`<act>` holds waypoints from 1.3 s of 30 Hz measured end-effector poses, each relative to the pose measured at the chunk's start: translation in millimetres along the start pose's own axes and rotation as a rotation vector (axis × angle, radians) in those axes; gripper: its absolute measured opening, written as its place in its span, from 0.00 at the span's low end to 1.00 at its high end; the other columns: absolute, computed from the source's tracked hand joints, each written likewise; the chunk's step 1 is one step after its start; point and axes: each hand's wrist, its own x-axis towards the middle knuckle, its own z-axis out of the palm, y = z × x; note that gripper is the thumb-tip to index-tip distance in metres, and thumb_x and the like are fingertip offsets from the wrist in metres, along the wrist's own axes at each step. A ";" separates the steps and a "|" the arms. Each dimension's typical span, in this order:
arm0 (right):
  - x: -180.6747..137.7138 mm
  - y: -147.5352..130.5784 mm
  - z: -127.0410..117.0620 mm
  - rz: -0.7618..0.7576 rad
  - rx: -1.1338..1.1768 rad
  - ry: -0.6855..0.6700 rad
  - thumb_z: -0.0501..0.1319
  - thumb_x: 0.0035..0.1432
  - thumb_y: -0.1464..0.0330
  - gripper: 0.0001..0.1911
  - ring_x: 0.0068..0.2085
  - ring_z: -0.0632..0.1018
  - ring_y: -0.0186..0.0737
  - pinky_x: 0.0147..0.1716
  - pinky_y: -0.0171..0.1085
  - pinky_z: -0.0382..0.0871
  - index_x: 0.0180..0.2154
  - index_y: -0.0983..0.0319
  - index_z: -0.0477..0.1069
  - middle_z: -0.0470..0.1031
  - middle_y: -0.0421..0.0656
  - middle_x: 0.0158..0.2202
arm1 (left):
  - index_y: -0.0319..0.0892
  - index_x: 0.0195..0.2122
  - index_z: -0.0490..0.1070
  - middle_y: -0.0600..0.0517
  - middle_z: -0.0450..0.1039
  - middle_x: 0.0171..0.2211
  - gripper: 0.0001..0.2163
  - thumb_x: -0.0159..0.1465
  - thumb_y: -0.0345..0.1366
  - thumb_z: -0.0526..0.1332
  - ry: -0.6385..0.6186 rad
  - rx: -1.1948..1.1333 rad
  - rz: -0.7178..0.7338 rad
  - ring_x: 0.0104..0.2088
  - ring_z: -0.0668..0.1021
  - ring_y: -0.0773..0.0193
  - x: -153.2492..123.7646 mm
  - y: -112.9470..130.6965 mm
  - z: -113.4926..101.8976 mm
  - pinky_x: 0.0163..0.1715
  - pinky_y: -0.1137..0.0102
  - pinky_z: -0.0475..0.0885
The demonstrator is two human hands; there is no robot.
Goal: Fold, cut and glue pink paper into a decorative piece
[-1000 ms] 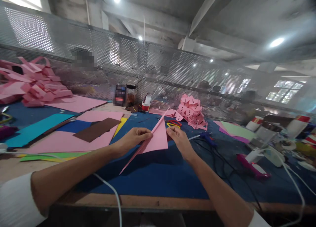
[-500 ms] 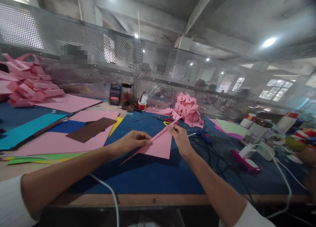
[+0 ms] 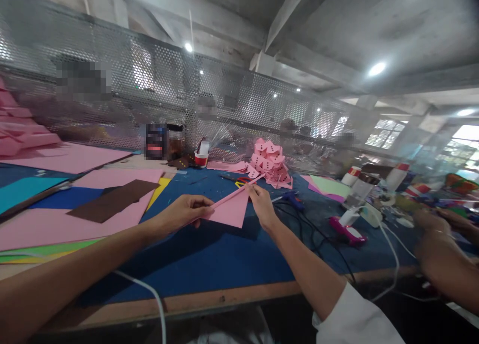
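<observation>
The left hand (image 3: 187,210) pinches the near left end of a pink sheet (image 3: 231,209) between thumb and fingers; the right hand (image 3: 263,204) pinches the far end of its upper edge, where a narrow band runs. So the sheet slants between the two sets of fingers, over the blue-topped counter (image 3: 209,264).

Just beyond the right fingers, a yellow and red loop-shaped thing (image 3: 241,183) lies close to the sheet's far tip, and behind it rises a heap of dotted pink pieces (image 3: 270,162), the nearest bulk in that direction. To the right of the same fingers sits a blue glue gun (image 3: 293,200), dark cords (image 3: 312,234) trailing nearer; a magenta device (image 3: 347,231) is farther right. A co-worker's blurred hands (image 3: 436,231) are well apart at the far right.

Left of the left fingers lie a yellow sheet (image 3: 158,191), a brown piece (image 3: 114,201) and larger pink sheets (image 3: 33,229). Beyond both hands stand a red-and-white cup (image 3: 201,158) and a perforated screen (image 3: 232,92).
</observation>
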 end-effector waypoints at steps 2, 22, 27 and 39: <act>5.0 0.6 -4.9 -0.013 -0.080 0.019 0.50 0.67 0.54 0.21 0.28 0.74 0.36 0.30 0.33 0.68 0.37 0.62 0.72 0.74 0.40 0.29 | 0.38 0.39 0.76 0.54 0.72 0.29 0.17 0.59 0.48 0.66 0.063 -0.010 -0.006 0.23 0.71 0.69 2.5 -4.2 -2.0 0.24 0.73 0.62; 25.2 57.6 -142.3 0.480 -1.279 -0.028 0.62 0.65 0.61 0.19 0.52 0.77 0.49 0.54 0.52 0.69 0.52 0.65 0.71 0.76 0.50 0.51 | 0.38 0.40 0.75 0.53 0.76 0.27 0.17 0.59 0.48 0.62 0.067 0.086 -0.019 0.20 0.70 0.68 7.2 -12.5 0.7 0.22 0.72 0.62; 24.9 67.1 -146.2 0.452 -1.284 -0.060 0.59 0.65 0.65 0.20 0.54 0.78 0.55 0.52 0.47 0.69 0.54 0.70 0.69 0.76 0.60 0.50 | 0.38 0.40 0.76 0.53 0.75 0.27 0.18 0.58 0.48 0.62 0.086 0.117 -0.043 0.20 0.70 0.68 5.4 -7.9 2.7 0.20 0.72 0.60; 28.7 31.3 -156.2 0.198 -0.954 0.214 0.53 0.65 0.52 0.27 0.49 0.80 0.54 0.48 0.46 0.71 0.53 0.65 0.73 0.79 0.54 0.47 | 0.38 0.41 0.75 0.50 0.78 0.28 0.19 0.59 0.49 0.63 0.079 0.129 -0.038 0.23 0.73 0.65 7.1 -18.6 0.3 0.24 0.71 0.65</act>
